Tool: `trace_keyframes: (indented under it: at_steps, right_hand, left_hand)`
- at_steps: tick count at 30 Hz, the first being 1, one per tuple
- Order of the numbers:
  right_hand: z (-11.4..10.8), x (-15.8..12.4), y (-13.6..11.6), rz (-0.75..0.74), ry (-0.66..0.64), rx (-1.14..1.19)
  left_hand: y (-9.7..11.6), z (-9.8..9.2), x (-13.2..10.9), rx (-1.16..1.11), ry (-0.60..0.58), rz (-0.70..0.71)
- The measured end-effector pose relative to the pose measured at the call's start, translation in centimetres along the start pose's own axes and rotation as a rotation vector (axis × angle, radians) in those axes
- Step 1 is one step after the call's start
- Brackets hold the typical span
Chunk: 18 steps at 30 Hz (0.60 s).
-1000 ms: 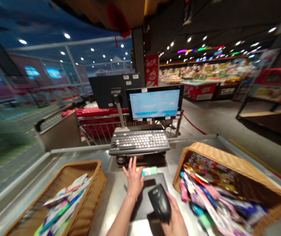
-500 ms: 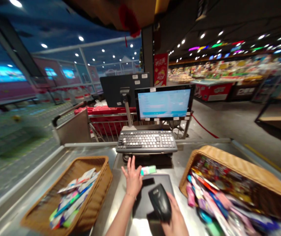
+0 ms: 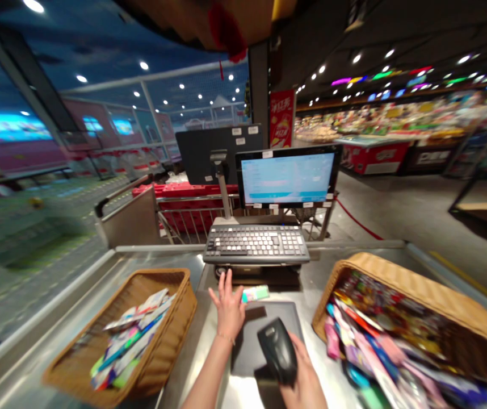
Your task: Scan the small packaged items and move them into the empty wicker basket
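My right hand grips a black handheld barcode scanner, held over a dark flat panel in the metal counter. My left hand is open, its fingers spread just below the keyboard. Beside its thumb lies a small green-and-white packet; whether the thumb touches it I cannot tell. To the left, a wicker basket contains several packaged slim items. A second wicker basket on the right is loaded with colourful packages.
Behind the keyboard stands a lit monitor, with a second screen turned away beside it. A metal counter with raised edges carries the baskets. A shopping cart with red contents is beyond it.
The view has shifted slightly. My left hand and the small packet sit a little further left relative to the keyboard. The scanner stays in my right hand at about the same spot.
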State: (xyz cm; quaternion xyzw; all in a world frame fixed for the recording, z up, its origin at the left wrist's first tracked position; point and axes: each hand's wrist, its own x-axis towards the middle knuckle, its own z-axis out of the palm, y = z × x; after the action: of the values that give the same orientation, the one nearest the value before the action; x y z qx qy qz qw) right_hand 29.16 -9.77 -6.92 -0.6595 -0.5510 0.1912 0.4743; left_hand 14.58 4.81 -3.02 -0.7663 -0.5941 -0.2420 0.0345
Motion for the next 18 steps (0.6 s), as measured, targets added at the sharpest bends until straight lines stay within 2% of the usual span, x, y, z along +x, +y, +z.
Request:
trace_keyframes:
  at_steps: [13, 18]
  right_hand:
    - [-0.5, 0.2, -1.2, -0.124, -0.056, 0.013]
    - [-0.6, 0.2, -1.7, -0.197, -0.011, 0.050]
  left_hand:
    - [-0.6, 0.0, -0.3, 0.032, 0.027, -0.030]
    - [-0.9, -0.5, -0.4, 0.040, 0.010, -0.032]
